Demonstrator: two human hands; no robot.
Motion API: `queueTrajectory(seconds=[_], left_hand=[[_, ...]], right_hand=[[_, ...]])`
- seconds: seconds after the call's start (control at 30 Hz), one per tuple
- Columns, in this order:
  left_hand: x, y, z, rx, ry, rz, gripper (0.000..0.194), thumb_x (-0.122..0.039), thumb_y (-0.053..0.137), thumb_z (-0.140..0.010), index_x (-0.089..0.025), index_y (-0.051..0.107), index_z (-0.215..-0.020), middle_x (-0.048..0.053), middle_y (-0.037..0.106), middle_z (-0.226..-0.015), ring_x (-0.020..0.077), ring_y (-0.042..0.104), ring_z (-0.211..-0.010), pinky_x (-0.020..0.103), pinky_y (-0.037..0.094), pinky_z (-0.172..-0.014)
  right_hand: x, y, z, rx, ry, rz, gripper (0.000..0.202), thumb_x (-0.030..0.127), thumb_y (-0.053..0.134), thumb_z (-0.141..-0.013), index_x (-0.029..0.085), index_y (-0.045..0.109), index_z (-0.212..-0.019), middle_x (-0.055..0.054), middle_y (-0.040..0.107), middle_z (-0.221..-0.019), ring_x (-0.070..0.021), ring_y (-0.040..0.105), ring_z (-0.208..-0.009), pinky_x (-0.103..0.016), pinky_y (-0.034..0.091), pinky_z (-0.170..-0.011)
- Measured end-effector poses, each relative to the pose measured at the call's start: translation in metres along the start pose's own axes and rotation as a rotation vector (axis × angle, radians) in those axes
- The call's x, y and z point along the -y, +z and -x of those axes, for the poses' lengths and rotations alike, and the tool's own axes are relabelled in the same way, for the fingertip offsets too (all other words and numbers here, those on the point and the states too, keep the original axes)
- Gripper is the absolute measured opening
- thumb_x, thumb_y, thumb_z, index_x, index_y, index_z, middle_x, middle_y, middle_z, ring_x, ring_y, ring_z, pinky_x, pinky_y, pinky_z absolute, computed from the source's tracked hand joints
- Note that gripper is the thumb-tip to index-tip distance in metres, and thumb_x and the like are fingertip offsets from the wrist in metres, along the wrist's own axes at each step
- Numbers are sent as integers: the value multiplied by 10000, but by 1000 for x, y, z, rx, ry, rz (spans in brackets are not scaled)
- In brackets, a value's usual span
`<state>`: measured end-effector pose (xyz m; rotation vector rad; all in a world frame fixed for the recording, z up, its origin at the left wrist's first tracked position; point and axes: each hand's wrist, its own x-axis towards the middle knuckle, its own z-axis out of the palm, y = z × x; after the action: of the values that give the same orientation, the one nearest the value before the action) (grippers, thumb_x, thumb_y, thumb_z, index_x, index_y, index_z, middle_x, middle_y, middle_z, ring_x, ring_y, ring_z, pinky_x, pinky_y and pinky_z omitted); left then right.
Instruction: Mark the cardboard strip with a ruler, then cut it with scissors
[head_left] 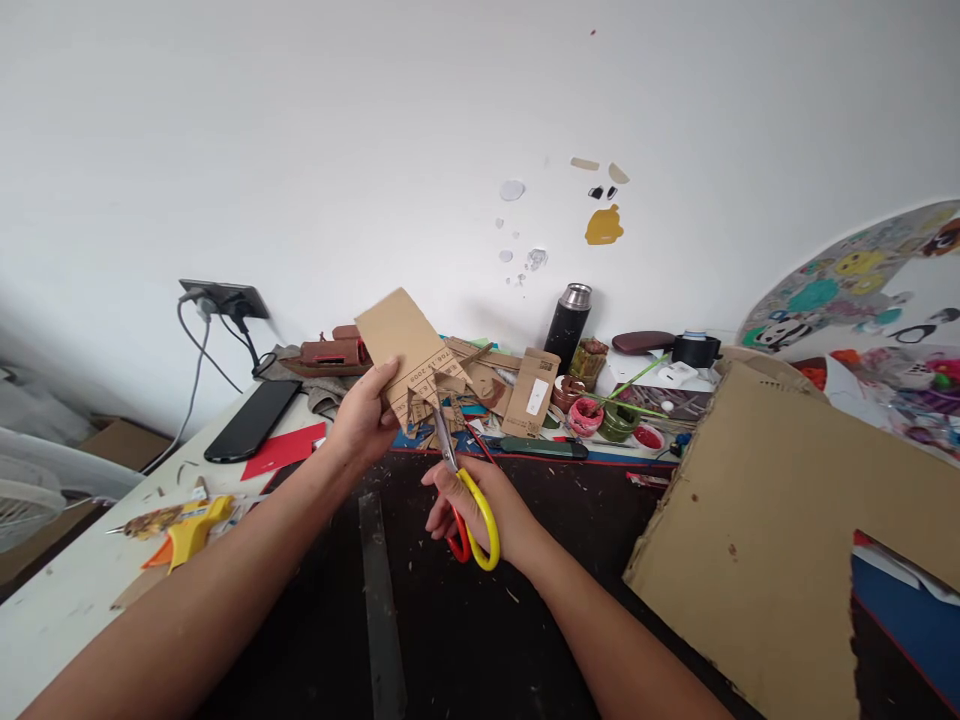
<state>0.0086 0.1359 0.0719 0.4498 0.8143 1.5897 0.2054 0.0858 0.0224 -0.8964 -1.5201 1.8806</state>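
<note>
My left hand (365, 410) pinches a tan cardboard piece (401, 335) by its lower left edge and holds it up above the desk. Printed letters and digits run along the lower part of the cardboard. In my right hand (487, 500) is a pair of scissors (471, 515) with one yellow and one red handle loop. The scissor blades point up and away, at the lower edge of the cardboard, where there is a notch. Whether the blades are fully closed is hard to tell. Below the hands lies a metal ruler (381, 610) on a dark mat.
At left are a yellow glue gun (191, 530) and a black phone (253, 420). Cardboard scraps, paint jars (585, 415), a green utility knife (536, 447) and a black thermos (568, 325) line the back. A large cardboard sheet (757, 520) covers the right side.
</note>
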Motion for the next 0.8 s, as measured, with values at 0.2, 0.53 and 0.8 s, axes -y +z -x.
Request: queueTrajectory(seconds=[0.2,0.53,0.8], left_hand=[[0,-2,3,188,58,-105,501,-246,916,-876,-197,449,-702,-129,359,-509,16,244,-342,145,228,-360],[-3,2,8,180,-75,25,73,-101,694,-831,-160,665,-864,47,681,-843,165,648,-676,280,577,-628],[7,-5,13,457,-176,-89,204,-295,793,-857,-198,614,-843,10,583,-780,252,683,-684,451,660,-670]], right_hand=[[7,0,1,-33,47,-74,927,1018,674,-711,174,680,-1094,-6,716,-620,-175,675,-455,-237,498,-452],[15,-8,0,-205,-16,-286,838,936,751,-756,165,687,-1078,4,704,-587,-169,653,-426,-224,474,-412],[13,-9,-1,-184,17,-396,810,893,817,-728,147,706,-1022,-1,693,-571,-163,631,-413,-229,464,-406]])
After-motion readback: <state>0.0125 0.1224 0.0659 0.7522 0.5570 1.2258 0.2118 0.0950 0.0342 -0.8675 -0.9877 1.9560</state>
